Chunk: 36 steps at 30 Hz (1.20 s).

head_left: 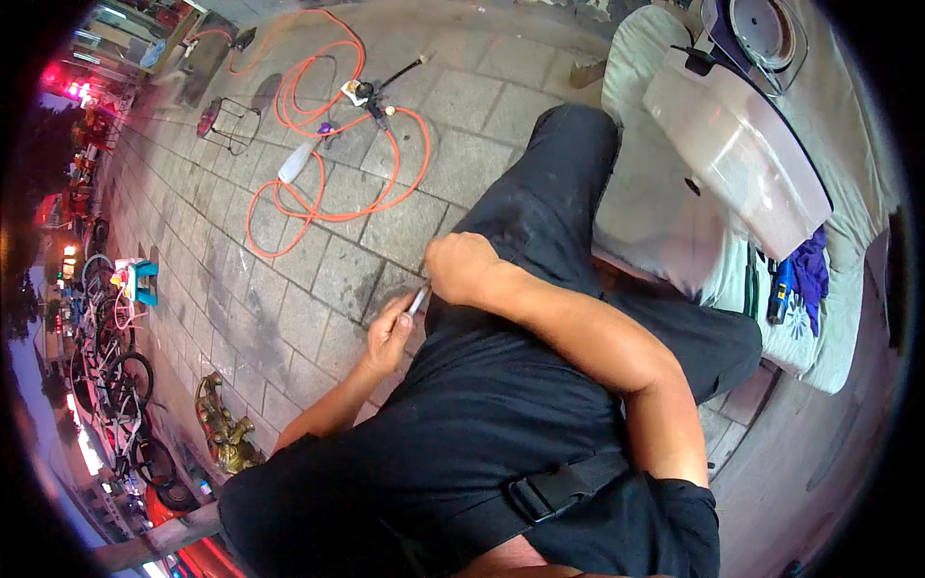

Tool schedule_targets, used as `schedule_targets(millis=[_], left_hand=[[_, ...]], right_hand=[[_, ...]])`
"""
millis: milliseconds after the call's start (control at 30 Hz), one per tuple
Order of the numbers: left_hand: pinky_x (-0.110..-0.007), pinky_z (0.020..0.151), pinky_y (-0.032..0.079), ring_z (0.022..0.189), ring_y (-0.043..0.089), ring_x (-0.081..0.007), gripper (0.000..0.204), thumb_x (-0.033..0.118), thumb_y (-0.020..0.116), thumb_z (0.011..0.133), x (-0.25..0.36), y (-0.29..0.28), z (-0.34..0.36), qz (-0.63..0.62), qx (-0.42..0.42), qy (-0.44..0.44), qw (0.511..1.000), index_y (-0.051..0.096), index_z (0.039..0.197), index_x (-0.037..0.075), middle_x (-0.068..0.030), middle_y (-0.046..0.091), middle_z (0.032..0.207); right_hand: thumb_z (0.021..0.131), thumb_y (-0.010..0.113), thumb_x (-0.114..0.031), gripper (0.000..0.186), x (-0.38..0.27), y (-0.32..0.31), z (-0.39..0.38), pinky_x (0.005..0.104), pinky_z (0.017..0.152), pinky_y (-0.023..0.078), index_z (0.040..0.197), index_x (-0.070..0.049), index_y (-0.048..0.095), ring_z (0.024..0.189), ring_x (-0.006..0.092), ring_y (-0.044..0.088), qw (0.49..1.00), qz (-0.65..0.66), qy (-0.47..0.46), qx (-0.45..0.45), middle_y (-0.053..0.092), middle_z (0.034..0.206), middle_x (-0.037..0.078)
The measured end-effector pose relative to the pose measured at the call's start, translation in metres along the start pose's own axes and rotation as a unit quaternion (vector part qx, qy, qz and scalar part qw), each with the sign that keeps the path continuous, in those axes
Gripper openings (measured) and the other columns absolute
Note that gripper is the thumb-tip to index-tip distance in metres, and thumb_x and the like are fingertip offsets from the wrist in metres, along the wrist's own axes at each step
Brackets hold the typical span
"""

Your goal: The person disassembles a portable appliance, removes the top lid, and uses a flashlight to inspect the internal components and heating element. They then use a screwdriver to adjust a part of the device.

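Observation:
Just beyond my black-clothed lap, my left hand (390, 334) is closed on a slim whitish stick-like thing (417, 302), held between thumb and fingers. One end of it points up toward my right hand (464, 270). That hand is curled into a fist beside my knee, its knuckles hiding whatever is inside. Whether the right fingers touch the stick's upper end I cannot tell. Black trousers (549, 193) cover my bent legs, with one knee pointing forward and the other out to the right.
An orange hose (414, 144) lies looped on the paving ahead, beside a whitish bottle (295, 164). To the right, a translucent plastic cover (742, 144) and purple cloth (811, 279) rest on a pale padded seat. A gold-coloured ornament (222, 429) and bicycles (130, 385) stand at left.

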State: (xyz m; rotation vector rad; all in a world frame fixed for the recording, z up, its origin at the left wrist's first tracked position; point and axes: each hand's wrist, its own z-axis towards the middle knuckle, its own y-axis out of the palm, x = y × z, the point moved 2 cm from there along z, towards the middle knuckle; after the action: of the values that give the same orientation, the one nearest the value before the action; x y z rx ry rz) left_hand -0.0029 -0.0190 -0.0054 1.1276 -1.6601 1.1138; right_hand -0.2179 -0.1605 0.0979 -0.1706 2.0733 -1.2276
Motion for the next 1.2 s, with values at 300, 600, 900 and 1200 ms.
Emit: schedule_targets(millis=[300, 600, 900, 1200], left_hand=[[-0.043, 0.106, 0.047, 0.122, 0.061, -0.0384, 0.059, 0.036, 0.071, 0.094, 0.064, -0.009, 0.001, 0.219, -0.071, 0.265, 0.936, 0.061, 0.139, -0.002, -0.0222, 0.061, 0.134], [-0.046, 0.097, 0.05, 0.115, 0.062, -0.0406, 0.056, 0.031, 0.077, 0.088, 0.063, 0.002, -0.009, 0.24, -0.042, 0.317, 0.917, 0.064, 0.134, 0.003, -0.0204, 0.061, 0.129], [-0.047, 0.096, 0.05, 0.115, 0.062, -0.0408, 0.057, 0.029, 0.078, 0.085, 0.057, -0.017, -0.004, 0.249, -0.045, 0.354, 0.9, 0.063, 0.134, 0.003, -0.0209, 0.061, 0.13], [-0.048, 0.1, 0.049, 0.116, 0.06, -0.0399, 0.05, 0.029, 0.074, 0.088, 0.029, 0.049, 0.031, 0.229, 0.088, 0.259, 0.934, 0.063, 0.126, 0.0, -0.0188, 0.062, 0.126]], right_hand=[[0.083, 0.063, -0.012, 0.028, 0.001, 0.014, -0.006, 0.0503, 0.085, 0.059, 0.103, 0.008, 0.068, 0.092, 0.0444, 0.074, 0.991, 0.065, 0.071, 0.088, 0.073, 0.095, 0.031], [0.081, 0.063, -0.01, 0.02, -0.004, 0.005, -0.027, 0.0492, 0.075, 0.058, 0.096, 0.003, 0.065, 0.083, 0.0413, 0.074, 0.984, -0.093, -0.139, 0.068, 0.073, 0.085, 0.026], [0.087, 0.06, -0.015, 0.019, -0.014, -0.003, -0.036, 0.0528, 0.076, 0.058, 0.095, 0.0, 0.068, 0.08, 0.0455, 0.072, 0.991, -0.065, -0.113, 0.007, 0.072, 0.085, 0.03], [0.081, 0.068, -0.016, 0.016, -0.026, 0.009, -0.04, 0.0477, 0.072, 0.059, 0.089, -0.002, 0.071, 0.078, 0.0379, 0.075, 0.972, -0.183, -0.136, 0.062, 0.074, 0.083, 0.022]])
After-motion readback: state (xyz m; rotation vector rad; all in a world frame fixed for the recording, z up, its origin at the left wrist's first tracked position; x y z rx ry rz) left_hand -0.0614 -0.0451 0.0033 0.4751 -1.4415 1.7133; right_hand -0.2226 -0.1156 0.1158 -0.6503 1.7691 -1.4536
